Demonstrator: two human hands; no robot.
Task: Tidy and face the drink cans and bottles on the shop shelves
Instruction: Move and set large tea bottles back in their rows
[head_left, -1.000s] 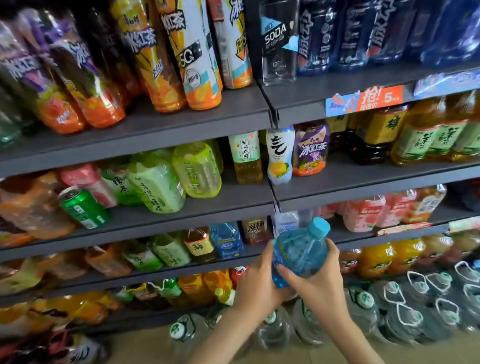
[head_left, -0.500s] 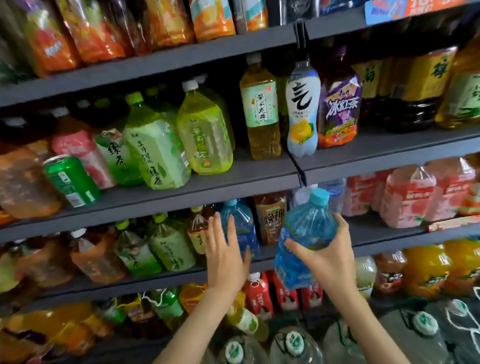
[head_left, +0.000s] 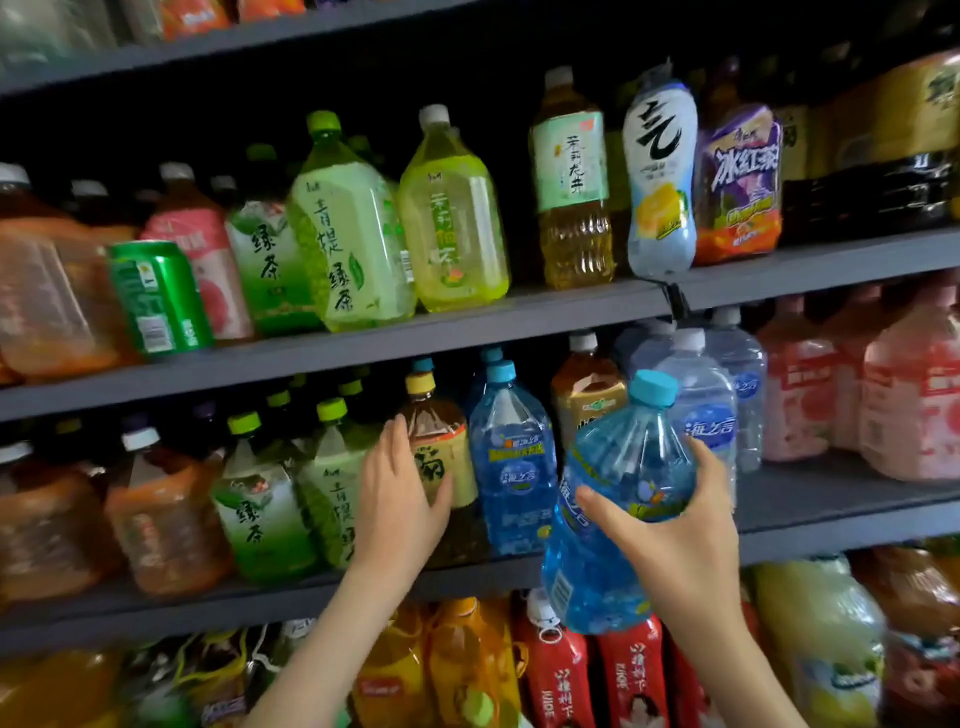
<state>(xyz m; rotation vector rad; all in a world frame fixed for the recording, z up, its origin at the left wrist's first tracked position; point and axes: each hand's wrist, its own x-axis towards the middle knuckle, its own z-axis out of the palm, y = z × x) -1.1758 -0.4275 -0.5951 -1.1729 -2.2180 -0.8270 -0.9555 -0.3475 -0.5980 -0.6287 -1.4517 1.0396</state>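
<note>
My right hand grips a large blue water bottle with a light blue cap, held tilted in front of the middle shelf. My left hand reaches with straight fingers to a brown tea bottle with a yellow cap on that shelf, touching its left side. A matching blue bottle stands upright just right of the tea bottle. Clear bottles with white caps stand behind the held one.
Green tea bottles and orange bottles crowd the middle shelf at left. The upper shelf carries a green can, green and yellow bottles. Pink bottles stand at right. Red bottles and orange ones fill the bottom row.
The view has moved closer to the shelves. My left hand has let go of the blue bottle and reached left to the brown tea bottle. My right hand still carries the blue bottle.
</note>
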